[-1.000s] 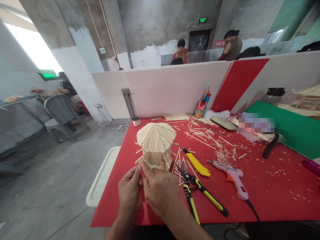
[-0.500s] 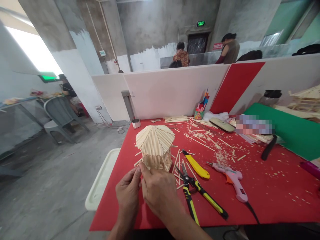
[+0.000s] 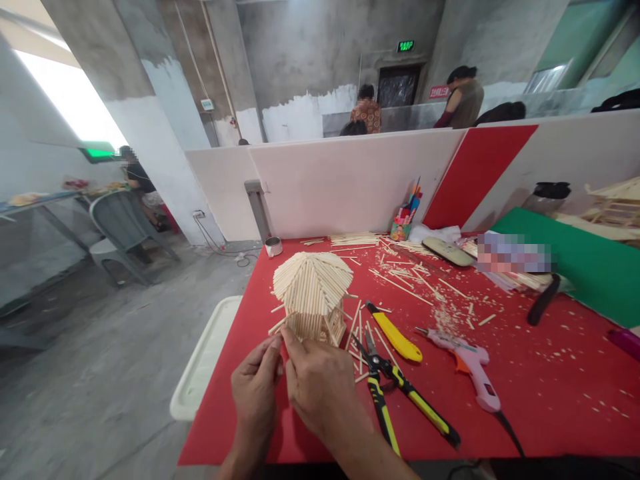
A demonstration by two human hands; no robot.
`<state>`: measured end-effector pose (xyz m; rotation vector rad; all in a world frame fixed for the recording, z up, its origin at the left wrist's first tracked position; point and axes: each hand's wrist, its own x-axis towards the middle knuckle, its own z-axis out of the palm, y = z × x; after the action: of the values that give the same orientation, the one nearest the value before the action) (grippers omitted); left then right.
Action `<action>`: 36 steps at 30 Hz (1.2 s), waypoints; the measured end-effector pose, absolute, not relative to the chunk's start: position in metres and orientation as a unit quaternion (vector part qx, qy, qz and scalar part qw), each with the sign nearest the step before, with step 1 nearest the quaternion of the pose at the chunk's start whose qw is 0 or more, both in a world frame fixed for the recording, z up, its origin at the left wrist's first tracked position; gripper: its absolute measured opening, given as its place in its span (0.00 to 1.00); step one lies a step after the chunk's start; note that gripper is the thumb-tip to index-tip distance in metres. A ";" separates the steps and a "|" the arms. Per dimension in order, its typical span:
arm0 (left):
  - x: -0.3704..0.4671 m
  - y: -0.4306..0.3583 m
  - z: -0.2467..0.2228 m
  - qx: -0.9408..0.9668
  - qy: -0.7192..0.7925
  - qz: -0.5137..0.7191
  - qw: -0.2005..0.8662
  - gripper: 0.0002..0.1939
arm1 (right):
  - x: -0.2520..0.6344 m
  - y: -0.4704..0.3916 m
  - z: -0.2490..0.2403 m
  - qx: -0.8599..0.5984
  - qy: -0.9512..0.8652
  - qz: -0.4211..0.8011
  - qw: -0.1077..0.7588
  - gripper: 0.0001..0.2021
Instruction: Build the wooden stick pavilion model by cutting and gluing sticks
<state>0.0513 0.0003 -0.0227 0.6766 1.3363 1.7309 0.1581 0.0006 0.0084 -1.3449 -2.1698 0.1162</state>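
Observation:
A small pavilion model made of thin wooden sticks [image 3: 313,283], with a fan-shaped pointed roof, stands upright on the red tabletop [image 3: 225,393]. At its near left corner my two hands meet. My left hand [image 3: 257,373] is closed in a pinch, thumb against fingers; whatever it holds is too small to make out. Beside it, my right hand [image 3: 323,377] is also closed, its index fingertip at the model's lower front edge. Its grip is hidden behind the back of the hand. To the right lie yellow-black pruning shears [image 3: 383,367] and several loose sticks [image 3: 359,333].
A yellow utility knife [image 3: 395,333] and a pink glue gun [image 3: 475,367] with its cord lie on the right. Farther back are wood scraps, a pen cup [image 3: 401,228], a glasses case [image 3: 447,251] and a tape roll [image 3: 273,247]. A white partition [image 3: 340,183] borders the table.
The view has shifted slightly. My fingertips have come a little apart, and the right index finger reaches further out at the model's corner. The tools lie where they were.

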 end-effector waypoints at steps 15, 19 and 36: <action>0.050 0.001 -0.029 0.264 0.553 0.682 0.399 0.16 | 0.168 0.003 -0.010 -0.496 -0.775 0.060 0.387 0.22; 0.050 0.001 -0.027 0.268 0.563 0.677 0.392 0.17 | 0.168 0.002 -0.009 -0.500 -0.773 0.071 0.383 0.22; 0.051 0.001 -0.024 0.335 0.575 0.663 0.343 0.13 | 0.162 0.001 -0.007 -0.524 -0.782 0.096 0.324 0.22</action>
<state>0.0510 0.0006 -0.0239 0.8704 1.4933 1.7233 0.1623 0.0013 -0.0069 -1.3735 -2.0504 0.2518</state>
